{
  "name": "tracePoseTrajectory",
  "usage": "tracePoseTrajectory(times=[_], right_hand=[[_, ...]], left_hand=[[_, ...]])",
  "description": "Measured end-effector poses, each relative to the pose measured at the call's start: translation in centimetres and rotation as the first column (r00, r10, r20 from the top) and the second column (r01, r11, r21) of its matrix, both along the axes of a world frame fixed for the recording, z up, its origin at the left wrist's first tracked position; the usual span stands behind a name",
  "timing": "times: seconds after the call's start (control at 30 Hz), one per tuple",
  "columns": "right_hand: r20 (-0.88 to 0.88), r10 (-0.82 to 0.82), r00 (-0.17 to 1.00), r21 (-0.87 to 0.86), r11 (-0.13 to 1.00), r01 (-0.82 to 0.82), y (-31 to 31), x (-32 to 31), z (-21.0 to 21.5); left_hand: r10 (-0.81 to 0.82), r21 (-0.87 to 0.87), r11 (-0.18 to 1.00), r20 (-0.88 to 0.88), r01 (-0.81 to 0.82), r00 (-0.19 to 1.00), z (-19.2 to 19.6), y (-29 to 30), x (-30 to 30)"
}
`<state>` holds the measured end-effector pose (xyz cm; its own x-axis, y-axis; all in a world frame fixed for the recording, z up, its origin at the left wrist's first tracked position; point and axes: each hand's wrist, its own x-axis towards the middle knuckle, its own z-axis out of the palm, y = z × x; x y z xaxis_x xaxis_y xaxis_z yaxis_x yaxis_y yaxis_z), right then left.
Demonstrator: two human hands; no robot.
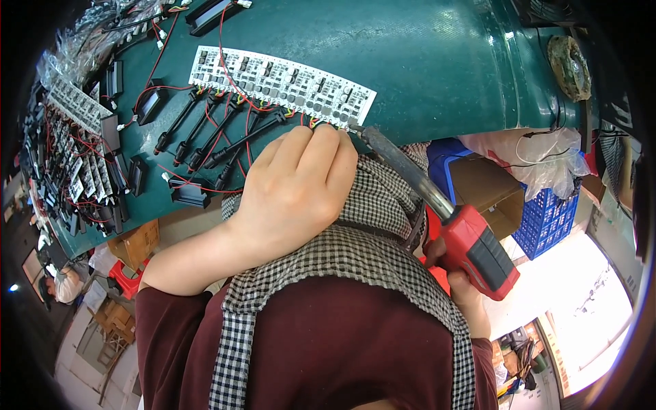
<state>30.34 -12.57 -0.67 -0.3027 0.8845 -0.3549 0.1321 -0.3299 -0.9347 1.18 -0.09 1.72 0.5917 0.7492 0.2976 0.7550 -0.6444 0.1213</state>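
A white panel of joined circuit boards lies across the green table, with black cables and thin red and yellow-green wires along its near edge. My left hand is closed, fingers bent down at the panel's near right edge. A wire shows beside its fingertips, but what they pinch is hidden. My right hand grips a red and black soldering gun, partly hidden behind its handle. The gun's long metal barrel slants up and left. Its tip is at the panel's near right corner, close to my left fingertips; contact cannot be made out.
More wired boards and clear plastic bags crowd the table's left side. Small black housings lie near the cables. A brownish, ring-like object sits far right. Below the edge stand a cardboard box and a blue crate.
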Motion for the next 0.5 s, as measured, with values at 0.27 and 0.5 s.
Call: tracePoseTrajectory(times=[0.27,0.5], right_hand=[[0.085,-0.032,0.996,0.163,0.987,0.018,0.4,-0.7,-0.1],[-0.100,-0.147,0.984,0.025,0.988,0.150,0.8,-1.4,1.0]], left_hand=[[0.007,0.008,1.000,-0.038,-0.006,0.999,0.2,0.1,0.2],[0.019,0.055,0.998,-0.051,-0.016,0.999,0.0,-0.1,0.4]])
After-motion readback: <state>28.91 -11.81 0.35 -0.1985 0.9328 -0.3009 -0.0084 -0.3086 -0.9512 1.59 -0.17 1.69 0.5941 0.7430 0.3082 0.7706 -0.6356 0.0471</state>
